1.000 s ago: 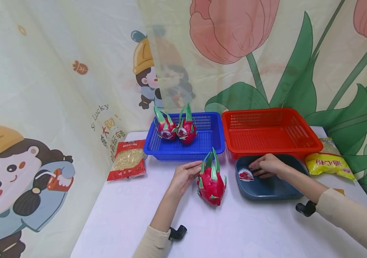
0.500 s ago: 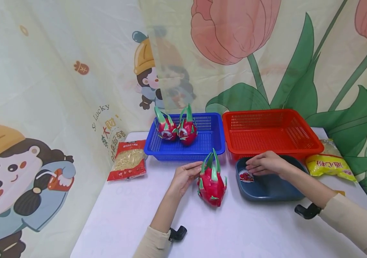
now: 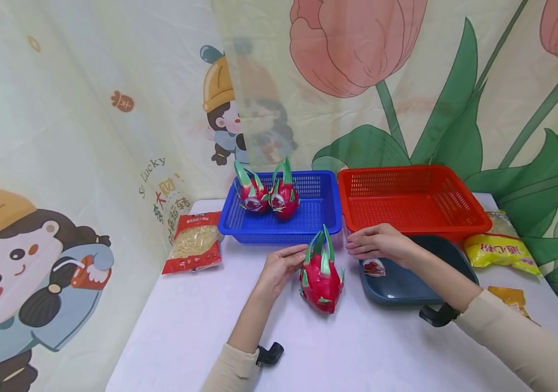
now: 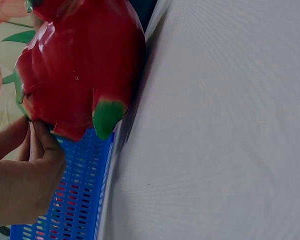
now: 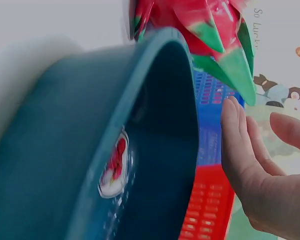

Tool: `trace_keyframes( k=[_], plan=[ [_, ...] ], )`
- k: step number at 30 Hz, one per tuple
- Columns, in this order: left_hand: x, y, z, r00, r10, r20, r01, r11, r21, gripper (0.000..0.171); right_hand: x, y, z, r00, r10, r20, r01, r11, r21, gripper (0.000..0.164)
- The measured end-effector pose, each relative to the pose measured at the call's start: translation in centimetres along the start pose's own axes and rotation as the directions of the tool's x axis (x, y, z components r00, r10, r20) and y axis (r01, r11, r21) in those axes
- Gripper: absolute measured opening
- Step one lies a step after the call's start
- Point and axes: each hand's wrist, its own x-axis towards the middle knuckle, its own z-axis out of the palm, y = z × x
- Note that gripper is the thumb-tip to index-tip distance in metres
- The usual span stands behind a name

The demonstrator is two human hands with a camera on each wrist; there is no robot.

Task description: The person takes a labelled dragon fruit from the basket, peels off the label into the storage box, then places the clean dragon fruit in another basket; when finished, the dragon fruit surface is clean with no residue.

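A red dragon fruit with green leaf tips (image 3: 322,283) lies on the white table in front of the baskets. My left hand (image 3: 281,269) is at its upper left side, and in the left wrist view the thumb and fingertips (image 4: 37,132) pinch the edge of its skin. My right hand (image 3: 381,242) hovers over the left rim of a dark blue basin (image 3: 401,298), fingers extended toward the fruit with nothing in them. A round dragon fruit sticker (image 3: 374,267) clings to the basin's inner left wall.
Behind stand a blue basket (image 3: 279,238) holding two dragon fruits (image 3: 284,198) and a red basket (image 3: 411,231). A red pasta bag (image 3: 194,242) lies left, a yellow bag (image 3: 501,250) right. A small orange packet (image 3: 509,296) is beside the right forearm.
My right hand has risen out of the basin and moved left over its rim, toward the dragon fruit. The left hand and the fruit have stayed in place.
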Motion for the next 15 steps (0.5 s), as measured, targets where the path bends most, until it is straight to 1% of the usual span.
trace_keyframes(
  k=[7, 15],
  plan=[
    [0.0, 0.2, 0.1, 1.0, 0.004, 0.006, -0.004, 1.0, 0.006, 0.034, 1.3, 0.9, 1.3, 1.0, 0.014, -0.006, -0.014, 0.998, 0.063, 0.05],
    [-0.2, 0.0, 0.0, 1.0, -0.001, 0.005, 0.001, 1.0, 0.031, 0.033, 2.5, 1.7, 2.9, 0.999, 0.033, 0.002, -0.033, 0.987, 0.154, 0.041]
  ],
)
